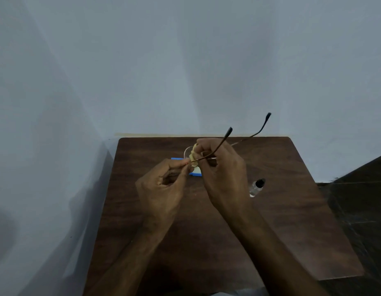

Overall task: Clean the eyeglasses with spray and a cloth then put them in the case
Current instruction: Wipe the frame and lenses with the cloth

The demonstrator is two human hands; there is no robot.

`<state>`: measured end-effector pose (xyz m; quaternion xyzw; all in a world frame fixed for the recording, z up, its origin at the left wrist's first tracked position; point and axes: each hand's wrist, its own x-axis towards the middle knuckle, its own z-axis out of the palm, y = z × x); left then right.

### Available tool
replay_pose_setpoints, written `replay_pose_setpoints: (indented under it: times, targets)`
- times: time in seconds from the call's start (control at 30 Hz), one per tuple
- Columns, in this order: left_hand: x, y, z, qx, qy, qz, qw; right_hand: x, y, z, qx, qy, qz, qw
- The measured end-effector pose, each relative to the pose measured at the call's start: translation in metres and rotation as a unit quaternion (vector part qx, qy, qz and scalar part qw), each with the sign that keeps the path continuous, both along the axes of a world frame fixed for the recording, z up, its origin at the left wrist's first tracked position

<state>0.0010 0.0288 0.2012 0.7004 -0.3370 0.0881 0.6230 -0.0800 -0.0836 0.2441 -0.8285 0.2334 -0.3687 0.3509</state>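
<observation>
Thin-framed eyeglasses (247,137) are held above the table, both temple arms open and pointing up and to the right. My left hand (164,184) pinches the frame at the near lens. My right hand (221,169) presses a pale yellow cloth (193,155) against a lens; part of a round lens shows beside the cloth. A blue case (196,173) lies on the table under the hands, mostly hidden. A small clear spray bottle (256,187) with a black cap lies on its side to the right of my right hand.
The dark wooden table (292,221) stands against a pale wall, in a corner on the left. Dark floor shows beyond the table's right edge.
</observation>
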Motion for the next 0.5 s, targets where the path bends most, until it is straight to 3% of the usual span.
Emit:
replay_pose_setpoints:
  times: [0.2,0.5]
  targets:
    - [0.005,0.005,-0.008,0.032,-0.049,-0.003,0.998,-0.005,-0.006,0.007,0.194,-0.05,0.117,0.973]
    - [-0.006,0.0,-0.003,-0.021,0.007,-0.012,1.0,-0.007,0.006,0.002,0.053,-0.037,0.03,0.997]
